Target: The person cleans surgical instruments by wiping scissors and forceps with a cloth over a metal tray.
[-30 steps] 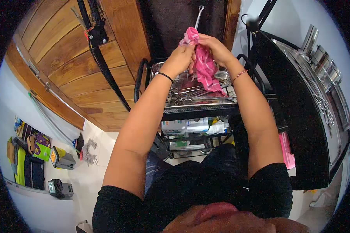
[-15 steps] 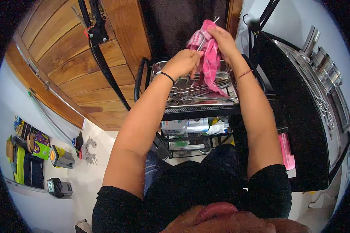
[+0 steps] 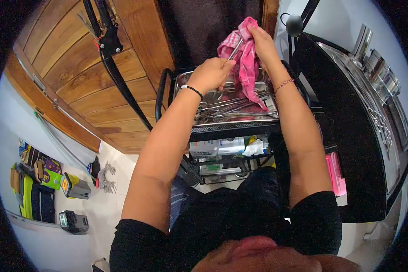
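Note:
My left hand [image 3: 211, 76] is closed around a slim, shiny metal instrument [image 3: 235, 51], held at a slant above the cart. Its upper end runs into a pink checked cloth [image 3: 246, 68], which covers the tip. Higher up and to the right, my right hand [image 3: 262, 44] pinches this cloth around the instrument's far end. The loose part of the cloth hangs down over a metal tray [image 3: 240, 121]. Several ring-handled instruments [image 3: 213, 113] lie in that tray, below both hands.
The black cart [image 3: 222, 132] carries rolls and packets on its lower shelf. To the right, a black stand holds another metal tray [image 3: 385, 170] with instruments and steel canisters [image 3: 381, 72]. A wooden door [image 3: 77, 72] and a black pole [image 3: 127, 93] are at the left.
My right hand has slid the cloth up over the instrument's tip, which stuck out bare before. My left hand keeps its hold, nearly in place.

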A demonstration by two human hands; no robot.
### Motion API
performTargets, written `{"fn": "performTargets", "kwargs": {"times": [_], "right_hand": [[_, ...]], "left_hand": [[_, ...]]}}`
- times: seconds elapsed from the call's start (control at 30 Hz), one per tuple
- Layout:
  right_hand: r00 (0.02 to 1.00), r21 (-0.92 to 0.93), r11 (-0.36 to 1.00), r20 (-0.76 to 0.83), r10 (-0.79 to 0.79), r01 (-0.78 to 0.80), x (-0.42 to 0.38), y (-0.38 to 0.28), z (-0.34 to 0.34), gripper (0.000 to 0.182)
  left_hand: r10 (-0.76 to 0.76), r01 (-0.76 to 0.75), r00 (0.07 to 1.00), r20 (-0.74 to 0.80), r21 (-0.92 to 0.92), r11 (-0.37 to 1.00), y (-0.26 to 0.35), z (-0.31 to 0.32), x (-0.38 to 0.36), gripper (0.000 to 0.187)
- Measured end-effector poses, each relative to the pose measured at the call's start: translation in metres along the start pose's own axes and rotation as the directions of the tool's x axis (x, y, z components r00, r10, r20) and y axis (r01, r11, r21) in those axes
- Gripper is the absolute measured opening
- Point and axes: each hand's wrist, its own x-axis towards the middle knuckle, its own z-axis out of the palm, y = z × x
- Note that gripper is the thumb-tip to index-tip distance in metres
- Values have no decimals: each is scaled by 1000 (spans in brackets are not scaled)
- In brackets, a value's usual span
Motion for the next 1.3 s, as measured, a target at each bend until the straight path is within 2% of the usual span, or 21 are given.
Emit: {"fn": "performTargets", "kwargs": {"times": [0.03, 0.17, 0.2, 0.33, 0.37, 0.5, 0.67, 0.87, 1.03, 1.1, 1.17, 1.2, 1.3], "right_hand": [[1000, -1, 1000, -1, -1, 1, -3, -2, 1, 25], [945, -198, 977, 300, 132, -73, -16, -10, 5, 28], [945, -196, 978, 301, 130, -72, -14, -7, 5, 28], [849, -190, 981, 512, 128, -34, -3, 16, 2, 31], [849, -190, 981, 513, 125, -30, -3, 12, 2, 31], [958, -128, 992, 285, 39, -3, -6, -3, 0, 31], [892, -180, 979, 420, 165, -97, -13, 2, 9, 30], [860, -117, 980, 471, 197, -161, -15, -1, 9, 30], [870, -158, 974, 443, 217, -163, -20, -7, 13, 27], [885, -137, 983, 432, 172, -124, -17, -4, 11, 26], [896, -117, 989, 426, 128, -86, -16, -1, 12, 25], [893, -117, 989, 431, 131, -89, -17, -1, 14, 25], [806, -253, 967, 567, 167, -22, -23, -2, 20, 22]], "left_hand": [[1, -1, 1000, 1, 0, 1000, 0, 0, 0, 37], [-11, 9, 1000, -29, -73, 997, 0, 1, 1, 34], [-11, 9, 999, -31, -71, 997, 0, 1, 1, 34], [9, -25, 997, -74, -221, 975, 1, 3, 0, 29], [12, -29, 997, -76, -219, 975, 0, 2, 1, 29], [70, -150, 978, -199, -427, 892, -5, 0, 7, 24], [35, -52, 998, -55, -358, 932, -6, 3, 5, 21], [21, -72, 992, -121, -434, 898, 9, 1, -3, 21], [-80, -18, 979, -190, -467, 884, 7, -2, -1, 24], [-18, -120, 927, -376, -343, 932, 6, -7, 1, 25], [57, -194, 837, -544, -198, 961, 4, -10, 1, 26], [51, -190, 835, -547, -200, 961, 4, -11, 0, 26], [134, -339, 753, -645, -206, 918, 10, -11, 0, 28]]}}
